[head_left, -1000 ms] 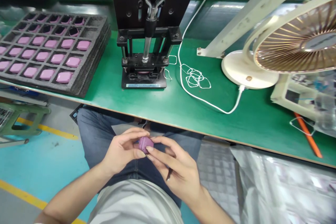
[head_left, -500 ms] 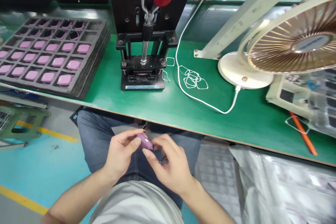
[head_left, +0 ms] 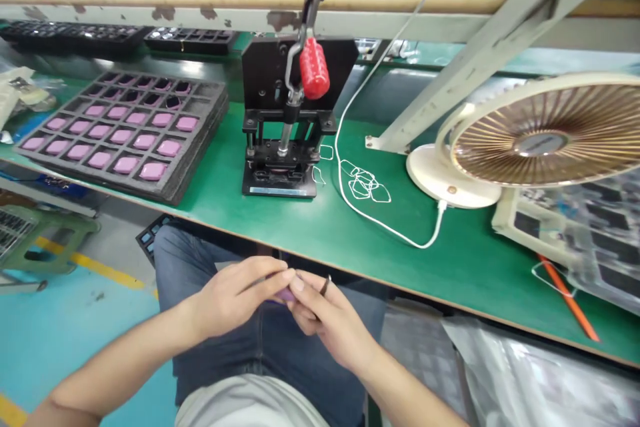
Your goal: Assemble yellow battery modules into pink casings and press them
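Above my lap, my left hand point(head_left: 231, 297) and my right hand point(head_left: 333, 321) come together over my jeans point(head_left: 225, 347). Between their fingers sits a pink rounded piece point(head_left: 286, 294), with only a thin sliver showing. My left fingers press on it from the left. A small dark pointed tool point(head_left: 325, 285) sticks up from my right fingers, though most of it is hidden. The bench's green top point(head_left: 380, 227) lies beyond my hands, and neither hand touches it.
A stacked grey foam tray point(head_left: 120, 133) holds several pink pieces. A small hand press point(head_left: 283, 147) with a red handle stands at mid-bench. Right of it are a white cable point(head_left: 345, 180), thin wire loops point(head_left: 363, 183), a cream fan point(head_left: 537, 143), and an orange rod point(head_left: 567, 297).
The view has tilted upward, so the bench sits higher in the picture's middle. My hands have closed around the pink piece, which was plainly visible before and is now almost hidden.
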Motion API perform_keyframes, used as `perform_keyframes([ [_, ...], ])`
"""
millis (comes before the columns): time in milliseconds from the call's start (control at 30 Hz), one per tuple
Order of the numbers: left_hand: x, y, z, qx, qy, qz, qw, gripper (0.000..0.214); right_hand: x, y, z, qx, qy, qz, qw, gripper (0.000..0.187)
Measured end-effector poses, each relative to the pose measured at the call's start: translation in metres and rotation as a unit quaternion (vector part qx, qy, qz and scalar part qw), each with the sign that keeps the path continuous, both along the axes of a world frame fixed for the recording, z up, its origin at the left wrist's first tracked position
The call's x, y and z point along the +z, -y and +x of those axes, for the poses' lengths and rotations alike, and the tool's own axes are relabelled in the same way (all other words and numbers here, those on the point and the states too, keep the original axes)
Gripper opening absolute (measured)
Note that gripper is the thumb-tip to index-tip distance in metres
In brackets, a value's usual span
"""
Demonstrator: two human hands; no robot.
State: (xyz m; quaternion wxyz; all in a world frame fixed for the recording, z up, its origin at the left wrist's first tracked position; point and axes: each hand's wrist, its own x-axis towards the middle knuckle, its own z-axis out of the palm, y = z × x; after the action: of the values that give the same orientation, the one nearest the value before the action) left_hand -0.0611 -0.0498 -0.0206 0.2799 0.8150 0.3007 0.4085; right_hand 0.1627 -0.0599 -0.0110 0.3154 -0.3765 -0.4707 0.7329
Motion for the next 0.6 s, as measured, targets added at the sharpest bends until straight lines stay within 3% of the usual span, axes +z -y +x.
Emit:
perform_keyframes([
  [33,0.002,-0.009,-0.004,0.005,-0.004,0.033,0.999,0.068,0.009,-0.009,0.002,0.004,0.029,0.030,0.999,0.055],
  [100,0.006,-0.032,-0.005,0.053,0.001,0.085,0.995,0.062,0.036,-0.035,0.008,-0.054,0.138,0.193,0.970,0.055],
  [133,0.009,-0.047,-0.002,0.075,-0.001,0.100,0.992,0.055,0.053,-0.053,0.012,-0.117,0.194,0.304,0.925,0.050],
  [200,0.013,-0.078,0.006,0.110,-0.028,0.114,0.987,0.036,0.089,-0.093,0.017,-0.252,0.264,0.498,0.787,0.030],
  [233,0.015,-0.094,0.011,0.121,-0.046,0.116,0.985,0.027,0.106,-0.114,0.019,-0.288,0.278,0.563,0.723,0.031],
  [267,0.015,-0.107,0.017,0.131,-0.061,0.120,0.982,0.022,0.121,-0.133,0.018,-0.290,0.290,0.612,0.676,0.041],
  [333,0.013,-0.127,0.025,0.147,-0.085,0.124,0.978,0.017,0.142,-0.166,0.013,-0.242,0.320,0.681,0.612,0.050],
  [400,0.008,-0.136,0.029,0.156,-0.098,0.128,0.975,0.015,0.153,-0.188,0.003,-0.188,0.347,0.728,0.560,0.036],
  [467,0.002,-0.137,0.030,0.163,-0.106,0.129,0.972,0.015,0.164,-0.199,-0.004,-0.179,0.337,0.763,0.522,0.023],
  [600,-0.003,-0.134,0.027,0.164,-0.102,0.123,0.973,0.013,0.201,-0.202,-0.005,-0.288,0.270,0.765,0.509,0.026],
])
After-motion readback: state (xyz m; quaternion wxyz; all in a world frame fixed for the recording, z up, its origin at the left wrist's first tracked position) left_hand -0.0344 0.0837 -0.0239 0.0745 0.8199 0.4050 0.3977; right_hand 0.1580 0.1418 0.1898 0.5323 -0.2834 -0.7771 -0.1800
